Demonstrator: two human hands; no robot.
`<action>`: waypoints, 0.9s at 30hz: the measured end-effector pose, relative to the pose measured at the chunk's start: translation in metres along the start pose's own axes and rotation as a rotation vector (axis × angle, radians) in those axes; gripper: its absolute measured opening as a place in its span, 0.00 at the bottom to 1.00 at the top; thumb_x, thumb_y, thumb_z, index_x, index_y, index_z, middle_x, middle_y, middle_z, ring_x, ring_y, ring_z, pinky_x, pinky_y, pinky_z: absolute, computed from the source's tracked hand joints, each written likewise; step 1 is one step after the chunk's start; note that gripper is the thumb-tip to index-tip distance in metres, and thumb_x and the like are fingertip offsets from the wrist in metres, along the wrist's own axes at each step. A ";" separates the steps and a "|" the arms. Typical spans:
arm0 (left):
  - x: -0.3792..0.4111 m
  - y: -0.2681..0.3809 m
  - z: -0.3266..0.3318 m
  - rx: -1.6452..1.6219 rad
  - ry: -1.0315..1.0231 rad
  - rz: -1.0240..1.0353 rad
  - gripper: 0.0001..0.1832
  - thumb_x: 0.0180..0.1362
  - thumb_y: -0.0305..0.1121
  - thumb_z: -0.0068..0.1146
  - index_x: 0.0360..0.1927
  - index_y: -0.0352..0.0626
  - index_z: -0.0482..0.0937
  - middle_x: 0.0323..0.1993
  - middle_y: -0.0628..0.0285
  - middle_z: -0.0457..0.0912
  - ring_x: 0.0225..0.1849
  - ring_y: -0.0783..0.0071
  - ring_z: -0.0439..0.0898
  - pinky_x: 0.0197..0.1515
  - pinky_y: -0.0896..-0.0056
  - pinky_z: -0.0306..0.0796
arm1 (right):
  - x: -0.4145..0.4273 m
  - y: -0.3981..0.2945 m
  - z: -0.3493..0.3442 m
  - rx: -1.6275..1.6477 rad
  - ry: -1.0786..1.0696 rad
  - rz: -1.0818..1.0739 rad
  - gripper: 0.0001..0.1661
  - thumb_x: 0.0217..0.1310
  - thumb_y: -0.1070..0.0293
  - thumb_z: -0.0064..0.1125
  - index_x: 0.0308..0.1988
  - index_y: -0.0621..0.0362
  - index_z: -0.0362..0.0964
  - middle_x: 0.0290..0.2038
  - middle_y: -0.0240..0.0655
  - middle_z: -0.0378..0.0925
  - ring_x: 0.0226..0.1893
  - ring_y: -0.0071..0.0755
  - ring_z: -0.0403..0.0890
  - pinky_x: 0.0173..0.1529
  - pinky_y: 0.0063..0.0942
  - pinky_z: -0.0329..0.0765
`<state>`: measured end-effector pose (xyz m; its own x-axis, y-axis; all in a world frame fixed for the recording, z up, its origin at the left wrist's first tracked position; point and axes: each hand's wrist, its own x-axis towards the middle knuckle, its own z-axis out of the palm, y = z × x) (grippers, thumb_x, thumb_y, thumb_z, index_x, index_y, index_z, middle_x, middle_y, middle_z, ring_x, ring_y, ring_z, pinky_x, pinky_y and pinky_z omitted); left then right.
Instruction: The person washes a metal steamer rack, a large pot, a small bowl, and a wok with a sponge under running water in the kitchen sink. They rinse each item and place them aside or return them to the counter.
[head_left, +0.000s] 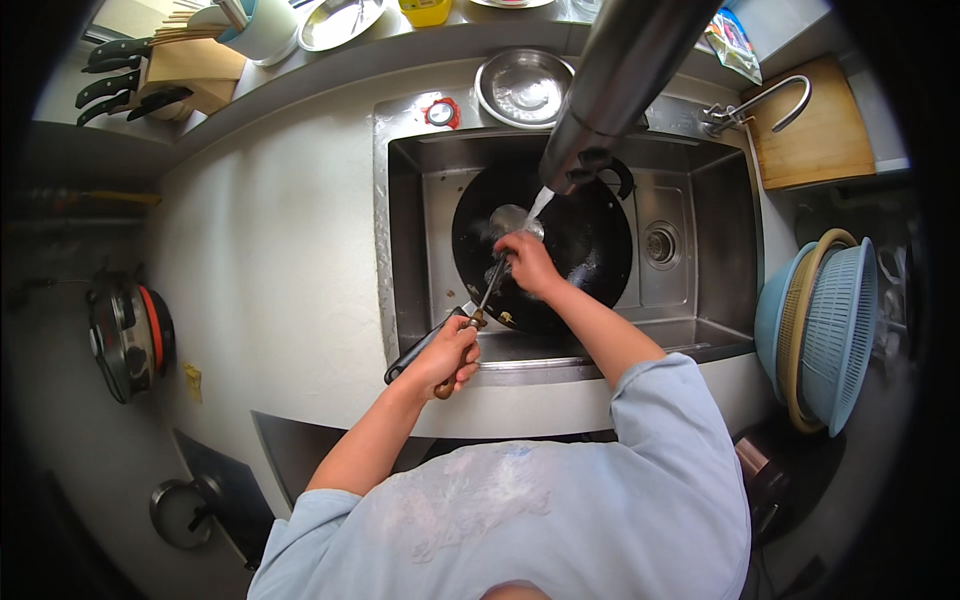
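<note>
A black wok (600, 262) sits in the stainless steel sink (667, 300), its long handle pointing to the lower left. My left hand (450, 356) grips the wooden handle of a metal ladle (491, 289) above the wok's near left rim. My right hand (529, 262) is at the ladle's shaft near its round head, fingers bent; what lies under the fingers is hidden. Water (541, 204) runs from the thick metal faucet (566, 150) onto the ladle head beside my right hand. Small food scraps (507, 317) cling to the wok's near side.
A steel bowl (525, 86) and a round knob (440, 113) stand behind the sink. Colanders (836, 330) hang or stack at the right, near a wooden board (817, 135). A knife block (195, 75) stands on the back-left shelf. White counter (300, 262) lies left of the sink.
</note>
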<state>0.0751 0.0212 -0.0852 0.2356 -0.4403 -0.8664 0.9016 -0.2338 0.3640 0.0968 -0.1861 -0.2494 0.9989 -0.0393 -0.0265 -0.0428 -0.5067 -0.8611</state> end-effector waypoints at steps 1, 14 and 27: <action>0.001 -0.001 -0.001 -0.007 -0.002 -0.001 0.07 0.66 0.35 0.38 0.45 0.47 0.59 0.21 0.68 0.64 0.11 0.81 0.59 0.08 0.78 0.58 | -0.007 -0.022 -0.007 0.080 -0.032 -0.007 0.14 0.46 0.84 0.54 0.36 0.58 0.75 0.37 0.42 0.74 0.42 0.52 0.76 0.47 0.38 0.73; 0.010 -0.002 0.002 -0.032 0.024 0.053 0.08 0.66 0.35 0.45 0.42 0.42 0.65 0.23 0.65 0.71 0.15 0.80 0.70 0.14 0.76 0.68 | 0.012 0.013 -0.027 -0.209 0.057 -0.031 0.16 0.46 0.84 0.51 0.37 0.58 0.78 0.38 0.44 0.74 0.42 0.52 0.75 0.46 0.39 0.74; 0.010 -0.024 -0.007 -0.697 -0.299 -0.087 0.16 0.69 0.37 0.34 0.56 0.44 0.66 0.27 0.68 0.68 0.20 0.85 0.64 0.16 0.87 0.65 | -0.012 -0.014 -0.071 0.109 0.517 0.265 0.15 0.52 0.78 0.53 0.41 0.55 0.78 0.43 0.40 0.79 0.47 0.44 0.78 0.51 0.33 0.73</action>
<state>0.0587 0.0287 -0.1051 0.1343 -0.6847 -0.7164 0.9563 0.2791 -0.0875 0.0839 -0.2398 -0.2012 0.8139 -0.5806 -0.0203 -0.2594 -0.3319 -0.9069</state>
